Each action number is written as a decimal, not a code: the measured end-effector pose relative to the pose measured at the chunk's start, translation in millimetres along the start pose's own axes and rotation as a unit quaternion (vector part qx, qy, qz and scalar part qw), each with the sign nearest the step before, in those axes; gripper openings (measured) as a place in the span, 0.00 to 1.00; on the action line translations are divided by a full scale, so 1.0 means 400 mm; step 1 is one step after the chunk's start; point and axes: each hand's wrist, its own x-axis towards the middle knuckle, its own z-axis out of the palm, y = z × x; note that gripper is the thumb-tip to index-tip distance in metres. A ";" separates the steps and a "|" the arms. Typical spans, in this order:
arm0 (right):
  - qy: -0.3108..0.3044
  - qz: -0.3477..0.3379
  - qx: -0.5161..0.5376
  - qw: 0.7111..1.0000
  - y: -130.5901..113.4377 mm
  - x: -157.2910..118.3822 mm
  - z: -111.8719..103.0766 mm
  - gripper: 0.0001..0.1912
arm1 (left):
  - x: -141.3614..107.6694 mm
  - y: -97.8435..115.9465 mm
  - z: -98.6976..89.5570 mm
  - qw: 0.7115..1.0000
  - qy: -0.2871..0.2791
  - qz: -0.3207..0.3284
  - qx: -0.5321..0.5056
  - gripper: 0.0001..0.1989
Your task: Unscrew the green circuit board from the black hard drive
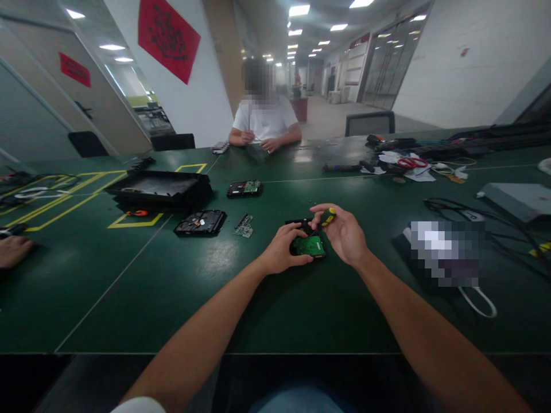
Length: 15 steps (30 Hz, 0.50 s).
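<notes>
My left hand [279,250] grips the left side of a hard drive [310,246] that lies on the table, its green circuit board facing up. The thumb rests along the near edge and the fingers reach over the far part. My right hand [348,236] is closed around the yellow and black handle of a screwdriver [329,216] above the drive's far right side. The screwdriver's tip is hidden by the fingers. To the left lie loose small circuit boards [244,226], an opened hard drive [200,222] and another drive with a green board [244,189].
A black tray [167,188] stands at the left, beyond the opened drive. At the right are a blurred-out device [443,252], a grey metal box [516,201] and cables. Across the table sits a person in white [267,120]; another person's hand [15,250] shows at the left edge.
</notes>
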 end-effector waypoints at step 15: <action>0.010 0.001 -0.001 1.000 -0.003 -0.003 0.007 0.10 | 0.000 -0.004 0.002 1.000 -0.004 -0.008 -0.005 0.33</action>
